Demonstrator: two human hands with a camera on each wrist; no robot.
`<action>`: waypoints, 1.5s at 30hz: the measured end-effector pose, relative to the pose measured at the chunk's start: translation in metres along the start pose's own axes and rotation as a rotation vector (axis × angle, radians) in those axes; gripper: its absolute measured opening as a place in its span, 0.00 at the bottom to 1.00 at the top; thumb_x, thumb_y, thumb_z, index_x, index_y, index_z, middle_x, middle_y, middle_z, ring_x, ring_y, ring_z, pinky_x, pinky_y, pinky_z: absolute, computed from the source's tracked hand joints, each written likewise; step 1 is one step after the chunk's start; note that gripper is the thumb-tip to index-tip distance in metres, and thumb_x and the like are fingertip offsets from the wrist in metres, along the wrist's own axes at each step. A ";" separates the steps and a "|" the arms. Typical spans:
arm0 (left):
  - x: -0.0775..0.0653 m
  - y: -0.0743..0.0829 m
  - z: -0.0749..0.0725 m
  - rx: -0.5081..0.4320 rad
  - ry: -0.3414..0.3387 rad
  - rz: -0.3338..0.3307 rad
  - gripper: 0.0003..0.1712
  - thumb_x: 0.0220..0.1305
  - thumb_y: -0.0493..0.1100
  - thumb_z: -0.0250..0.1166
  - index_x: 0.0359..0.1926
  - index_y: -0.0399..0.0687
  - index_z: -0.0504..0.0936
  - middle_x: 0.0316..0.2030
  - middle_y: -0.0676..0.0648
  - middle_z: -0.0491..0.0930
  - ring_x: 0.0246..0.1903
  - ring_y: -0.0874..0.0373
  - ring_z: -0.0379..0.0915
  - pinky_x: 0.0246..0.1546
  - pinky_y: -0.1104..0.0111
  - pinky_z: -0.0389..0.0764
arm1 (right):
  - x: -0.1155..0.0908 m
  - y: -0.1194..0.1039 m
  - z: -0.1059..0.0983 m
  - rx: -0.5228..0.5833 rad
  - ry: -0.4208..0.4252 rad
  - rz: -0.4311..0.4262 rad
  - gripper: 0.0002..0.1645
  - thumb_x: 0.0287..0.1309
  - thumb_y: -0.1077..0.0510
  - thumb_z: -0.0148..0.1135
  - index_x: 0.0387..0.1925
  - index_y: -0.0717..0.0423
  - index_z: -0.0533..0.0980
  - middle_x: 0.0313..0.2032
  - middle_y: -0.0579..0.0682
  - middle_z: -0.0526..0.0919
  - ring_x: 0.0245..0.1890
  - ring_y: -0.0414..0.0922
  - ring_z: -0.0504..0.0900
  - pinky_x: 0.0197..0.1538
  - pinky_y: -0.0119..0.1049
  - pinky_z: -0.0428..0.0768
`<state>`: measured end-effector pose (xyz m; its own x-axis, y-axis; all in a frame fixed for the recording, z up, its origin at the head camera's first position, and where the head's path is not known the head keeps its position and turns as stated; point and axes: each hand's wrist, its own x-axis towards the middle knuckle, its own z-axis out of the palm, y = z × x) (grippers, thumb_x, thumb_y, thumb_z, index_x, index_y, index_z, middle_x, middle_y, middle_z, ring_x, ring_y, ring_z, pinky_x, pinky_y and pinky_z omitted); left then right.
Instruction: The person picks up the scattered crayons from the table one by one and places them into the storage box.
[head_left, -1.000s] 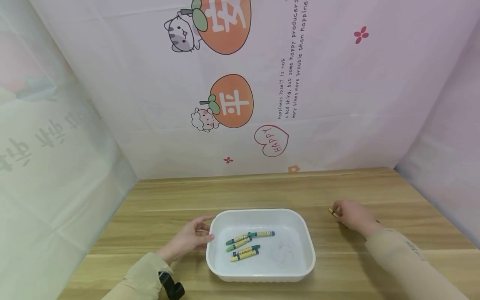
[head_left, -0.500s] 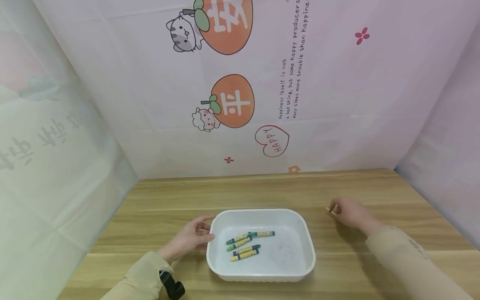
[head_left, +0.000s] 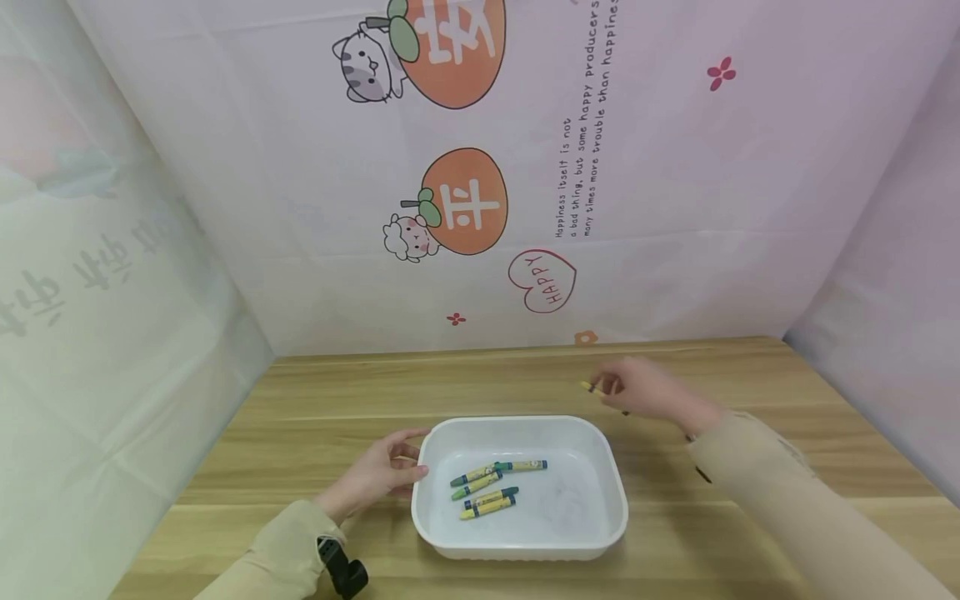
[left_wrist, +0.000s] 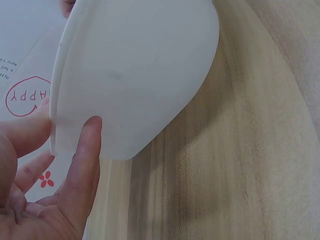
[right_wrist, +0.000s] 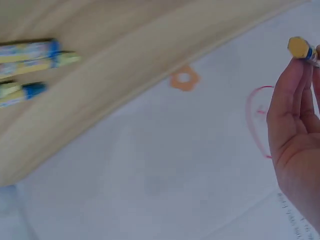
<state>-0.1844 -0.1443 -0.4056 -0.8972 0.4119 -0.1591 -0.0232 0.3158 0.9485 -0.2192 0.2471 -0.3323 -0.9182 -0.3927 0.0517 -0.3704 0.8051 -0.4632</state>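
My right hand [head_left: 647, 390] pinches a yellow crayon [head_left: 589, 387] between thumb and fingers, above the table beyond the tub's back right corner. In the right wrist view the crayon's yellow six-sided end [right_wrist: 298, 47] points out past the fingertips. A white plastic tub [head_left: 615, 525] stands on the table. My left hand [head_left: 382, 471] holds its left rim; the left wrist view has one finger along the outer wall [left_wrist: 145, 65]. Inside the tub, toward its left half, lie several crayons [head_left: 489, 503] with yellow wrappers and green, yellow or dark tips.
Several more crayons [right_wrist: 27, 52] lie on the wooden table [head_left: 337, 392] in the right wrist view. A printed white cloth [head_left: 660, 275] rises behind the table, and pale cloth hangs at both sides.
My right hand has lifted with the crayon and moved left and farther back, toward the tub's back right corner. My left hand and the tub stay in place.
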 end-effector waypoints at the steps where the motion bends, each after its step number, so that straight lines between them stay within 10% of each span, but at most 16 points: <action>1: 0.000 0.000 0.000 -0.001 -0.001 0.000 0.37 0.61 0.34 0.64 0.68 0.38 0.59 0.48 0.32 0.72 0.39 0.53 0.78 0.38 0.58 0.87 | 0.004 -0.008 0.000 0.009 -0.014 -0.019 0.12 0.53 0.66 0.62 0.42 0.61 0.79 0.30 0.50 0.81 0.28 0.41 0.77 0.27 0.30 0.80; 9: -0.002 0.002 0.001 -0.002 -0.003 0.001 0.37 0.61 0.33 0.63 0.69 0.36 0.58 0.48 0.32 0.71 0.39 0.53 0.77 0.38 0.57 0.87 | 0.023 -0.068 0.013 0.008 -0.199 -0.162 0.11 0.55 0.66 0.64 0.41 0.55 0.80 0.30 0.44 0.79 0.29 0.38 0.76 0.28 0.26 0.80; 20: -0.003 0.002 0.000 -0.002 -0.010 0.009 0.37 0.61 0.33 0.63 0.68 0.35 0.57 0.47 0.32 0.72 0.38 0.55 0.77 0.38 0.56 0.87 | 0.030 -0.098 0.061 -0.231 -0.422 -0.101 0.10 0.54 0.65 0.65 0.33 0.45 0.80 0.29 0.40 0.78 0.31 0.37 0.73 0.35 0.29 0.78; 32: -0.003 0.003 0.001 -0.002 -0.006 0.012 0.38 0.61 0.34 0.64 0.69 0.35 0.57 0.47 0.32 0.72 0.39 0.54 0.78 0.38 0.57 0.87 | 0.032 -0.090 0.087 -0.254 -0.455 -0.048 0.10 0.54 0.64 0.66 0.33 0.45 0.80 0.31 0.40 0.79 0.30 0.36 0.74 0.33 0.28 0.79; 45: -0.003 0.002 0.001 0.009 0.001 0.022 0.37 0.61 0.34 0.63 0.68 0.35 0.58 0.46 0.33 0.73 0.38 0.55 0.78 0.36 0.58 0.88 | 0.024 -0.086 0.056 -0.094 -0.366 -0.131 0.10 0.55 0.64 0.65 0.40 0.52 0.80 0.29 0.42 0.77 0.32 0.38 0.73 0.35 0.29 0.77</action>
<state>-0.1817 -0.1441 -0.4034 -0.8981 0.4176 -0.1376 0.0006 0.3141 0.9494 -0.2015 0.1430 -0.3409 -0.7577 -0.6137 -0.2217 -0.5082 0.7682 -0.3894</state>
